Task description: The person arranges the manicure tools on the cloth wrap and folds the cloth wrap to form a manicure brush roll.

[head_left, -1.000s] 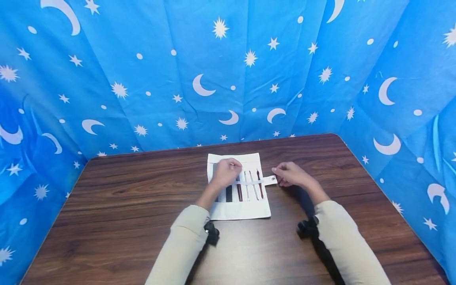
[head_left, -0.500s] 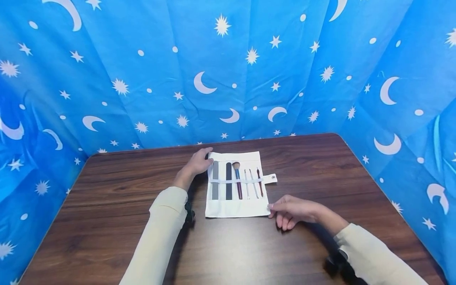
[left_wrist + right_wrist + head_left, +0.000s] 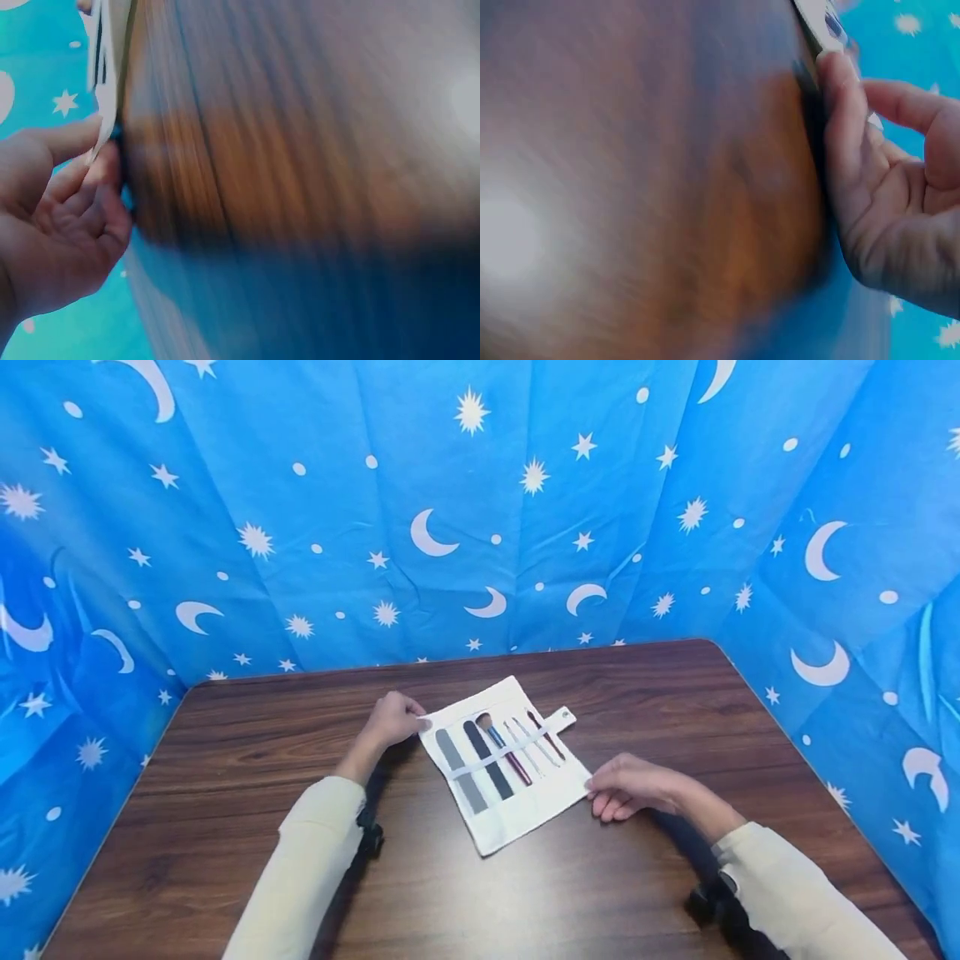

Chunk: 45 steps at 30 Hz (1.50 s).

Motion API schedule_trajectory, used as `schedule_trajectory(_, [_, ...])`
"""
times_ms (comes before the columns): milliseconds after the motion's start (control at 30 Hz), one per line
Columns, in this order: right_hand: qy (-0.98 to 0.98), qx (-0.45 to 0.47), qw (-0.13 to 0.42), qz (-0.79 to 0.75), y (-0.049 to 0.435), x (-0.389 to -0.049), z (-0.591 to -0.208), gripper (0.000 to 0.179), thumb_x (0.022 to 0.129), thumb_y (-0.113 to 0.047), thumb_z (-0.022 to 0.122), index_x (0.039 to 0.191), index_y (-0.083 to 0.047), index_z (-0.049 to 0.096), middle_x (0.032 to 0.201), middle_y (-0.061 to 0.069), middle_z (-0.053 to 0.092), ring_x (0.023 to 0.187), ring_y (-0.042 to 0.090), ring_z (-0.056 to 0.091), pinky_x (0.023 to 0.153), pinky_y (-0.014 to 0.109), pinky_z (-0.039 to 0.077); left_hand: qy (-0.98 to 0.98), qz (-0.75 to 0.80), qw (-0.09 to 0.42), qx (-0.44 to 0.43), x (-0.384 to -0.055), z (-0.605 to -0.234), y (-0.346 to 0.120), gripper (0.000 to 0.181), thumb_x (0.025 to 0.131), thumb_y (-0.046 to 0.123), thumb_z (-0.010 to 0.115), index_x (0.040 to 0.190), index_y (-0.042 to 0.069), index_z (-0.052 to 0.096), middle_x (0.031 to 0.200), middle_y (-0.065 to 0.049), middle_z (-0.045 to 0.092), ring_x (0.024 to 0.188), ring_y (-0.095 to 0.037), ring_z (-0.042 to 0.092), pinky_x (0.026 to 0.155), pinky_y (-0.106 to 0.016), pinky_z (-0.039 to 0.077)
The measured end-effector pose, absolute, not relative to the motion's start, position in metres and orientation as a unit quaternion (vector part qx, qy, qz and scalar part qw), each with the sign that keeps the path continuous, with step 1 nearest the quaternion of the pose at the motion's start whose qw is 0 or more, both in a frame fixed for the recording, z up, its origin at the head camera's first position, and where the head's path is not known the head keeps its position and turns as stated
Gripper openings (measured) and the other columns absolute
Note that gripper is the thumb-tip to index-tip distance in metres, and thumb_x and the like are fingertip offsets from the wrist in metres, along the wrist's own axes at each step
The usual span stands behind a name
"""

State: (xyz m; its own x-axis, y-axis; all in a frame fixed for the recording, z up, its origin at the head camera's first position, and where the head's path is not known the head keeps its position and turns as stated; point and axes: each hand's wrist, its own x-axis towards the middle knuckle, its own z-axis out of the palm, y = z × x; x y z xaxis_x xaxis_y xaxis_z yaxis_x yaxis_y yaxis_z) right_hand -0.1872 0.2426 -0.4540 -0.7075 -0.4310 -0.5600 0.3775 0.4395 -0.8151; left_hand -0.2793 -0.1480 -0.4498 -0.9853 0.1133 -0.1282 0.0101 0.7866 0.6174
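Note:
A white cloth tool case (image 3: 517, 827) is spread flat and turned at an angle over the table in the head view. Under its elastic band sit a grey nail file (image 3: 459, 768), a black nail file (image 3: 487, 760), a makeup brush (image 3: 504, 747) and several slim tools (image 3: 545, 735). My left hand (image 3: 392, 718) pinches the far left corner of the case; in the left wrist view the thumb and fingers (image 3: 109, 217) close on its edge. At the near right corner my right hand (image 3: 633, 785) pinches the cloth, seen also in the right wrist view.
The brown wooden table (image 3: 225, 793) extends around the case on all sides. A snap tab (image 3: 562, 718) sticks out from the right side of the case. Blue curtains (image 3: 337, 527) with moons and stars hang behind and beside the table.
Both hands moved from over the case and its tab to opposite corners. The case, square to the table half a second ago, has turned counterclockwise between them.

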Motion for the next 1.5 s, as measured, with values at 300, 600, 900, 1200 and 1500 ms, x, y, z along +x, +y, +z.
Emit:
schedule_trajectory(300, [0.8,0.024,0.253,-0.544,0.241,-0.247,-0.449,0.022,0.099,-0.01,0.054,0.109,0.008,0.06,0.078,-0.002,0.066,0.065,0.003,0.066,0.064,0.019,0.056,0.873,0.407,0.268,0.027,-0.224,-0.445,-0.167,0.012,0.088,0.01,0.073,0.081,0.0,0.075,0.057,0.003,0.063,0.054,-0.005,0.059,0.05,-0.019,0.044])
schedule_trajectory(600, [0.869,0.023,0.09,-0.485,0.21,-0.3,-0.465,0.032,0.097,-0.015,0.064,0.116,0.011,0.065,0.076,-0.003,0.063,0.059,0.0,0.058,0.058,0.016,0.052,0.852,0.402,0.321,0.093,-0.187,-0.449,-0.155,0.03,0.091,0.016,0.072,0.064,0.006,0.068,0.055,0.003,0.062,0.047,-0.006,0.057,0.045,-0.018,0.041])
schedule_trajectory(900, [0.921,-0.141,-0.002,-0.362,0.218,-0.26,-0.463,0.031,0.096,-0.013,0.066,0.121,0.006,0.064,0.109,0.023,0.068,0.086,0.023,0.067,0.078,0.036,0.057,0.937,0.295,0.142,0.123,-0.173,-0.451,-0.161,0.025,0.084,0.033,0.083,0.09,0.011,0.072,0.077,0.0,0.068,0.067,-0.014,0.061,0.062,-0.03,0.049])
schedule_trajectory(1200, [0.929,-0.321,0.006,-0.186,0.236,-0.185,-0.461,0.048,0.088,-0.043,0.077,0.124,-0.011,0.071,0.136,0.008,0.066,0.12,0.029,0.061,0.101,0.053,0.051,0.965,0.116,0.089,0.216,-0.156,-0.449,-0.153,0.072,0.083,0.052,0.079,0.145,0.022,0.057,0.163,-0.007,0.04,0.141,-0.037,0.045,0.107,-0.065,0.043])
schedule_trajectory(1500, [0.932,-0.34,-0.009,-0.123,0.237,-0.177,-0.459,0.033,0.097,-0.033,0.066,0.123,-0.014,0.074,0.139,0.004,0.066,0.114,0.022,0.062,0.093,0.046,0.054,0.967,0.082,0.026,0.239,-0.158,-0.455,-0.141,0.033,0.099,0.035,0.065,0.127,0.019,0.072,0.146,-0.008,0.061,0.133,-0.034,0.057,0.103,-0.064,0.047])
